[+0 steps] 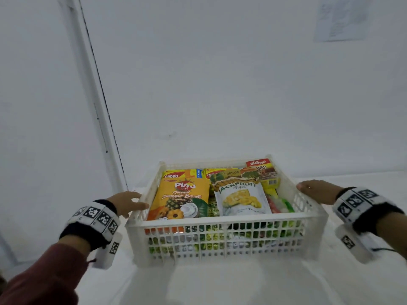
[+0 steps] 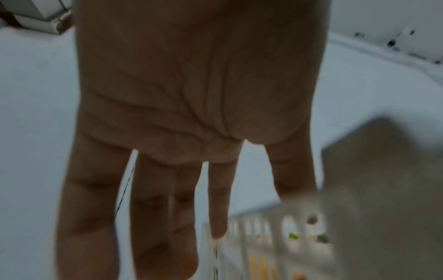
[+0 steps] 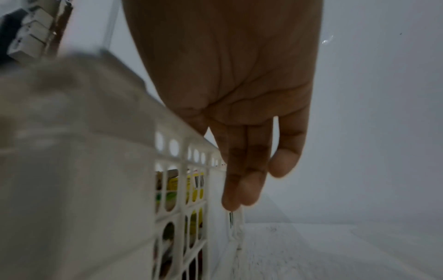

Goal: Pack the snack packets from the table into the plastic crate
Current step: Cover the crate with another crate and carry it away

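A white slatted plastic crate [image 1: 224,223] sits on the white table, filled with snack packets. On top lie an orange Pina pineapple biscuits bag [image 1: 179,198], a white jackfruit chips bag [image 1: 241,199], yellow Nabati packs [image 1: 176,173] and a Kellogg's Coco Pops box [image 1: 261,167]. My left hand [image 1: 130,202] is at the crate's left wall with straight, spread fingers [image 2: 153,217]; the thumb lies by the rim. My right hand [image 1: 315,190] is at the right wall [image 3: 191,189], fingers [image 3: 242,181] straight and pointing down. Neither hand holds anything.
The white table [image 1: 242,282] runs around the crate, with a white wall [image 1: 220,84] close behind it. A paper sheet [image 1: 341,18] is stuck high on the wall at right. A door frame edge [image 1: 97,84] slants down at left.
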Demonstrator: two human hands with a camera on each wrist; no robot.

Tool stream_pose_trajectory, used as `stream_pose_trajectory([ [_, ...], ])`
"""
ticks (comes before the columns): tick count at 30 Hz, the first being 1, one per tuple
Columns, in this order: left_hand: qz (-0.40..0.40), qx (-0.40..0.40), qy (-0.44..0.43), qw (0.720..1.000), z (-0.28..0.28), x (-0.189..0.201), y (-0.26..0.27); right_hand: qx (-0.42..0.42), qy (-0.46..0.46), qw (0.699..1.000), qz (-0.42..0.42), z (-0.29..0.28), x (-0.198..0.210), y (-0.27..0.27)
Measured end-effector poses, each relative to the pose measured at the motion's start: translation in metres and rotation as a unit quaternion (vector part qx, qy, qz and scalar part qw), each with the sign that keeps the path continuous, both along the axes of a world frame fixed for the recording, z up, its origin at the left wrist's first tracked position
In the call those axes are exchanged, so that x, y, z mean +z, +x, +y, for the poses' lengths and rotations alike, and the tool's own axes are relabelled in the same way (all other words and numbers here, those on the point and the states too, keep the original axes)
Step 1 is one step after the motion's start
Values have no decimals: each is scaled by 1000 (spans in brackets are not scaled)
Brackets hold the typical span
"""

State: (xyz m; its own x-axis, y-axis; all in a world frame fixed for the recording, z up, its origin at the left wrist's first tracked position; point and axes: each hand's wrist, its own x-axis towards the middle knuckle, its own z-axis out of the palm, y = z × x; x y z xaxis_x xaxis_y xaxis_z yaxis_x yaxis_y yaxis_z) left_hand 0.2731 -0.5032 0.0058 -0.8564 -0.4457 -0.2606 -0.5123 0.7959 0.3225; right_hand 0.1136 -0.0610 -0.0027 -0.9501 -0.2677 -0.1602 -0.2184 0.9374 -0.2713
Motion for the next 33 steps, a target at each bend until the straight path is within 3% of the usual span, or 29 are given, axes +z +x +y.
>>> stream_pose_trajectory([
  [3, -6, -7, -14, 1000, 6, 17, 18, 22, -35, 999, 7, 19, -6, 18],
  [6, 79, -55, -65, 993, 28, 33, 27, 3, -70, 998, 2, 33, -9, 42],
  [9, 194, -146, 0, 970, 80, 47, 32, 4, -86, 996, 24, 49, -16, 56],
  [12, 238, -242, 93, 936, 142, 45, 29, 2, -107, 993, 48, 66, -24, 73],
  [16, 224, -357, 138, 897, 223, 28, 9, -35, -102, 993, 54, 101, -35, 85],
  [23, 164, -452, 191, 856, 353, -16, -29, -124, -64, 990, 10, 191, -53, 105],
  [27, 95, -477, 153, 860, 421, -33, -65, -167, -39, 985, -9, 255, -62, 105],
  [33, 58, -426, 126, 894, 506, -46, -124, -211, -7, 977, -26, 348, -69, 78],
])
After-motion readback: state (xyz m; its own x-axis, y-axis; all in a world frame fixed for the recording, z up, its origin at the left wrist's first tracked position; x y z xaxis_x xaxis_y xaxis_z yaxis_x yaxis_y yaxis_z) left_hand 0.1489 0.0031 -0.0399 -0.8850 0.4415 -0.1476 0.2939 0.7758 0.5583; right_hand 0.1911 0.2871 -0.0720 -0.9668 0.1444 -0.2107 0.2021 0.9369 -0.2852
